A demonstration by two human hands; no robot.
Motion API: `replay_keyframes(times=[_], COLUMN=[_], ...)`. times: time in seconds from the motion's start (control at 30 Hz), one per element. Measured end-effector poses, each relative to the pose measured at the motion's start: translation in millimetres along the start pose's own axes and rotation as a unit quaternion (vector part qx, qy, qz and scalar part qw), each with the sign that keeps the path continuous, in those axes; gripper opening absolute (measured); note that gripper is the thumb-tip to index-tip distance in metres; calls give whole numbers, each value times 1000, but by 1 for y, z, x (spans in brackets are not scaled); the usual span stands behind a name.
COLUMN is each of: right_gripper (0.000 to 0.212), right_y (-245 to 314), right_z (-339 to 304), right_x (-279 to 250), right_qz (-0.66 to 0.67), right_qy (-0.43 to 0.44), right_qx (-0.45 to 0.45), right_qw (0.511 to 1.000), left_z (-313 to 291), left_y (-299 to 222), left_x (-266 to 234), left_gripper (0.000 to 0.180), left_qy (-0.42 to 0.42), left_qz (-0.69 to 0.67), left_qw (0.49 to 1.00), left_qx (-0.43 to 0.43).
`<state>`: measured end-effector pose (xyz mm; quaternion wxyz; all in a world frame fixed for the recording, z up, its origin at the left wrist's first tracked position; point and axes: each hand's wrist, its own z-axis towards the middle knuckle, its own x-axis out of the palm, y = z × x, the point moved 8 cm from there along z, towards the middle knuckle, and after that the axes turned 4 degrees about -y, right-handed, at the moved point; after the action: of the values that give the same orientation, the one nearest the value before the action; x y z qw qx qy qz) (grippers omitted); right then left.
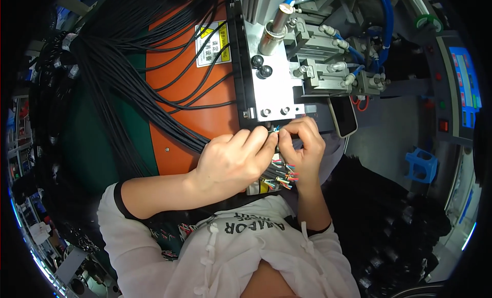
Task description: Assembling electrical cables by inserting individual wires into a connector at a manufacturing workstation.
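Observation:
My left hand (237, 155) is closed on the end of a black cable, close under the front edge of the machine's metal plate (274, 95). Facing it, my right hand (304, 146) pinches the thin coloured wires (277, 128) that come out of that cable end. Both sets of fingertips nearly meet there. Below my hands lies a bunch of cable ends (281, 175) with bared red, blue, green and white wires. The black cables (169, 116) run from the upper left and pass under my left hand.
An orange panel (179, 164) with a warning label (213, 44) lies under the cables. Pneumatic cylinders (328, 52) with blue hoses stand at the upper right. Beside them are a phone (342, 116), a control screen (465, 82) and a blue stool (422, 165). Dark cable bundles (384, 216) fill the lower right.

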<state>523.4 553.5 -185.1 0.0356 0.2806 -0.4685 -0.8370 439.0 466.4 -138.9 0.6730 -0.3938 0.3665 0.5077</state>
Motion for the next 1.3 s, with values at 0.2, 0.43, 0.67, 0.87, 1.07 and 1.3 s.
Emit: replay_keyframes(times=[0.2, 0.43, 0.67, 0.87, 1.07, 1.3], right_gripper=[6, 5, 13, 16, 17, 17], right_y=[-40, -27, 21, -54, -5, 25], right_z=[-3, -4, -2, -15, 3, -6], right_x=[9, 9, -9, 7, -8, -3], right_qz=[146, 78, -29, 173, 210, 244], right_qy=[4, 29, -44, 6, 20, 88], right_qx=[181, 139, -63, 203, 9, -89], right_qw=[973, 987, 997, 964, 978, 962], left_z=[7, -2, -7, -12, -13, -11], left_y=[8, 7, 6, 6, 22, 20], left_x=[6, -7, -12, -10, 2, -3], left_gripper=[30, 12, 23, 15, 19, 24], left_qy=[-29, -66, -96, -38, 48, -2], left_qz=[-7, 10, -21, 28, 53, -155], left_qw=[999, 997, 995, 998, 994, 988], left_qx=[22, 23, 3, -33, -81, 9])
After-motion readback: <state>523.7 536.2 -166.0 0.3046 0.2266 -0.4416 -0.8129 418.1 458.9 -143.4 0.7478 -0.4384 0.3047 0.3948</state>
